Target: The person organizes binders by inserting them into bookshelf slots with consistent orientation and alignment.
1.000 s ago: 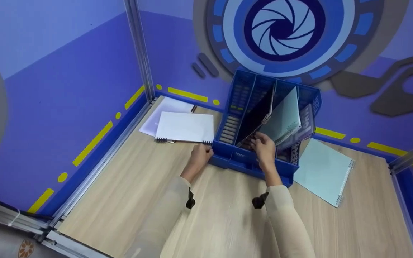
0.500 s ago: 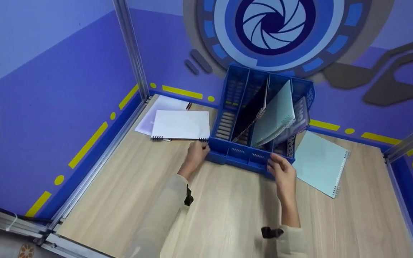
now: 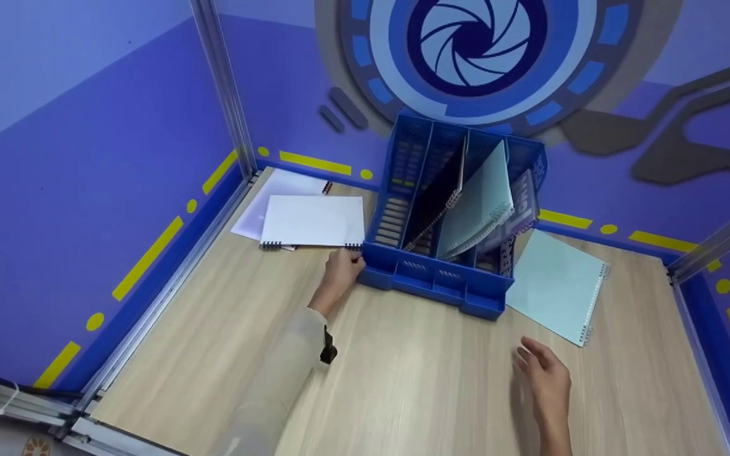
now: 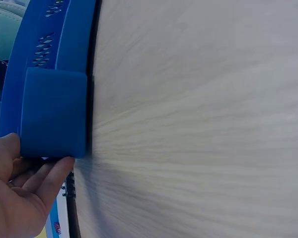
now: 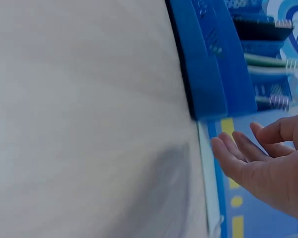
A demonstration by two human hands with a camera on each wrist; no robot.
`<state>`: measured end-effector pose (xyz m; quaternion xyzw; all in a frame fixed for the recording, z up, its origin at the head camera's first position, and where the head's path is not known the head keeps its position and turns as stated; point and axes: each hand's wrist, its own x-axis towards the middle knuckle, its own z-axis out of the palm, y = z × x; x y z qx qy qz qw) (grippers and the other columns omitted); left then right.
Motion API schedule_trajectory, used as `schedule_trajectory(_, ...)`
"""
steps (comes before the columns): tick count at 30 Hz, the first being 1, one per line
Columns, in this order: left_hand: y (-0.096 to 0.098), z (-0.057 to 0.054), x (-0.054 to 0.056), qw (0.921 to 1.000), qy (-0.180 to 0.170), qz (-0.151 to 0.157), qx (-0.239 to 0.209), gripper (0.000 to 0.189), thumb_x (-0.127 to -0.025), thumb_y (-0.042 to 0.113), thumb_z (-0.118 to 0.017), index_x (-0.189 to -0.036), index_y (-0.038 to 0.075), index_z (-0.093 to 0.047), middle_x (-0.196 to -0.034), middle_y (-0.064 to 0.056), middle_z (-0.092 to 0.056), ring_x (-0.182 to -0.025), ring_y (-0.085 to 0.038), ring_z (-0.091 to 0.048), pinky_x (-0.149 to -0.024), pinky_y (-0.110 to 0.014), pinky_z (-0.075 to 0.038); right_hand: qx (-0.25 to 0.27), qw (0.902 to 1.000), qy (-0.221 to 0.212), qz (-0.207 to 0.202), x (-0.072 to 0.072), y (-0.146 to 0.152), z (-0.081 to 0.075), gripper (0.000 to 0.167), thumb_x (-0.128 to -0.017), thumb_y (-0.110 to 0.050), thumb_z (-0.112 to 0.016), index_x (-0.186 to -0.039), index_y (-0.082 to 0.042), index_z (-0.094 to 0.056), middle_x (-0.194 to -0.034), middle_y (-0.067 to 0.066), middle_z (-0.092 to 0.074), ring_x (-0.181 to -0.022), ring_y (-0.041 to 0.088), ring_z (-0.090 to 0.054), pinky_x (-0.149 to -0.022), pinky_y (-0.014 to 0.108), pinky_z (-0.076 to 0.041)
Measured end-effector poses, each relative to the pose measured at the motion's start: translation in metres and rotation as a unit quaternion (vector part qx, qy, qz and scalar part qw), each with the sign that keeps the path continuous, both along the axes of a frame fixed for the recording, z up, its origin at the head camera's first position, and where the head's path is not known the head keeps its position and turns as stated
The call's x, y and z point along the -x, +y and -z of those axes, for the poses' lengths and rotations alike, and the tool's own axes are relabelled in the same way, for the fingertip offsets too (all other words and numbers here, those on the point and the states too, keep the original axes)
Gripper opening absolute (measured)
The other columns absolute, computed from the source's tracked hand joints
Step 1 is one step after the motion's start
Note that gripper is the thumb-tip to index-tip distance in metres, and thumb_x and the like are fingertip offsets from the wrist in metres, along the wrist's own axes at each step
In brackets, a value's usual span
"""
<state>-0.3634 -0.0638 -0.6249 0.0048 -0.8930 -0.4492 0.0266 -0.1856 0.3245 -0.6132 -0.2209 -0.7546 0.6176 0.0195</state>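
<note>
A blue magazine file rack (image 3: 431, 275) with several upright compartments stands at the back of the table. My left hand (image 3: 339, 273) grips its front left corner; in the left wrist view the thumb lies against the front wall and the fingers (image 4: 53, 181) bend around the side. Inside the rack lean a dark spiral notebook (image 3: 436, 196), a mint-green spiral notebook (image 3: 480, 202) and a clear-covered spiral notebook (image 3: 520, 212). My right hand (image 3: 547, 377) hovers in front of the rack's right side, holding nothing, its fingers loosely bent and apart.
Left of the rack, a white spiral notebook (image 3: 313, 219) partly covers a lilac notebook (image 3: 252, 212). Another mint-green notebook (image 3: 558, 288) lies flat to the right. Printed blue-purple walls (image 3: 86, 126) and metal rails (image 3: 149, 278) border the wooden table (image 3: 397, 380).
My right hand has come away from the notebooks, passed the rack's front right edge, and moved right and toward me. My left hand stays at the rack's corner. The head view has shifted slightly.
</note>
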Motion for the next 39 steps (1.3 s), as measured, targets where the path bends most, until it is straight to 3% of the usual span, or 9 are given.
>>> schedule_trajectory(3,0.001,-0.006,-0.002,0.9997,-0.019,0.013,0.011,0.028,-0.100,0.010,-0.060,-0.072,0.011,-0.057,-0.067,0.005,-0.044,-0.062,-0.012,-0.044,-0.058,-0.028,-0.036,-0.014,0.9994,-0.022,0.023,-0.010,0.010,0.003,0.040,-0.108,-0.007,-0.040,-0.145,0.001,-0.049,-0.148,0.022,-0.050,-0.134,0.030,-0.052,-0.094,0.018,-0.049)
schedule_trajectory(4,0.002,-0.008,-0.004,0.9994,-0.030,0.015,0.012,0.023,-0.101,0.012,-0.058,-0.079,0.007,-0.063,-0.072,0.002,-0.053,-0.067,-0.012,-0.052,-0.061,-0.028,-0.042,-0.019,0.9991,-0.027,0.028,-0.014,0.014,0.004,0.040,-0.108,-0.007,-0.040,-0.145,0.001,-0.049,-0.148,0.022,-0.050,-0.132,0.028,-0.053,-0.092,0.016,-0.050)
schedule_trajectory(7,0.010,-0.019,-0.012,0.9982,-0.053,0.023,0.019,0.028,-0.103,0.015,-0.055,-0.116,-0.007,-0.067,-0.108,-0.014,-0.070,-0.099,-0.021,-0.067,-0.082,-0.034,-0.054,-0.024,0.9979,-0.043,0.041,-0.023,0.026,0.007,0.041,-0.107,-0.009,-0.041,-0.146,0.001,-0.048,-0.149,0.024,-0.049,-0.125,0.022,-0.057,-0.089,0.014,-0.051)
schedule_trajectory(10,0.022,-0.028,-0.026,0.9968,-0.050,0.034,0.053,0.048,-0.103,0.016,-0.054,-0.143,-0.011,-0.048,-0.147,-0.026,-0.050,-0.132,-0.035,-0.053,-0.106,-0.045,-0.046,-0.016,0.9966,-0.060,0.055,-0.031,0.037,0.008,0.043,-0.107,-0.011,-0.042,-0.148,0.000,-0.046,-0.150,0.024,-0.048,-0.116,0.011,-0.059,-0.091,0.018,-0.051)
schedule_trajectory(16,0.042,-0.039,-0.058,0.9790,0.059,0.070,0.182,0.035,-0.096,0.009,-0.059,-0.128,-0.005,-0.064,-0.144,-0.024,-0.054,-0.129,-0.039,-0.057,-0.101,-0.046,-0.050,0.000,0.9944,-0.071,0.078,-0.042,0.055,0.007,0.045,-0.108,-0.012,-0.040,-0.152,-0.001,-0.041,-0.153,0.023,-0.044,-0.116,0.007,-0.057,-0.097,0.020,-0.049)
schedule_trajectory(20,0.057,-0.044,-0.076,0.9603,0.120,0.089,0.235,0.030,-0.095,0.010,-0.059,-0.121,-0.002,-0.069,-0.139,-0.019,-0.060,-0.127,-0.039,-0.058,-0.100,-0.045,-0.051,-0.014,0.9930,-0.069,0.094,-0.045,0.062,0.011,0.044,-0.108,-0.011,-0.040,-0.151,0.000,-0.042,-0.152,0.024,-0.045,-0.109,0.000,-0.059,-0.094,0.018,-0.050)
schedule_trajectory(27,0.089,-0.043,-0.094,0.9192,0.202,0.154,0.301,0.031,-0.095,0.013,-0.060,-0.122,0.002,-0.070,-0.135,-0.015,-0.064,-0.125,-0.033,-0.061,-0.102,-0.040,-0.050,-0.028,0.9894,-0.079,0.119,-0.047,0.068,0.022,0.043,-0.106,-0.006,-0.038,-0.147,0.003,-0.046,-0.148,0.027,-0.048,-0.083,-0.018,-0.055,-0.086,0.012,-0.051)
schedule_trajectory(33,0.123,-0.030,-0.109,0.8944,0.248,0.201,0.313,0.026,-0.091,0.013,-0.061,-0.114,0.007,-0.071,-0.127,-0.010,-0.069,-0.121,-0.024,-0.064,-0.104,-0.033,-0.048,-0.003,0.9872,-0.085,0.134,-0.048,0.069,0.029,0.043,-0.107,-0.006,-0.038,-0.148,0.004,-0.044,-0.149,0.026,-0.047,-0.080,-0.017,-0.057,-0.087,0.015,-0.052)
schedule_trajectory(39,0.162,-0.021,-0.120,0.8837,0.237,0.264,0.305,0.029,-0.093,0.015,-0.060,-0.120,0.012,-0.070,-0.131,-0.005,-0.068,-0.121,-0.020,-0.064,-0.097,-0.030,-0.052,0.010,0.9815,-0.072,0.177,-0.051,0.070,0.038,0.042,-0.107,-0.004,-0.037,-0.147,0.005,-0.046,-0.144,0.023,-0.049,-0.080,-0.013,-0.060,-0.087,0.017,-0.052)
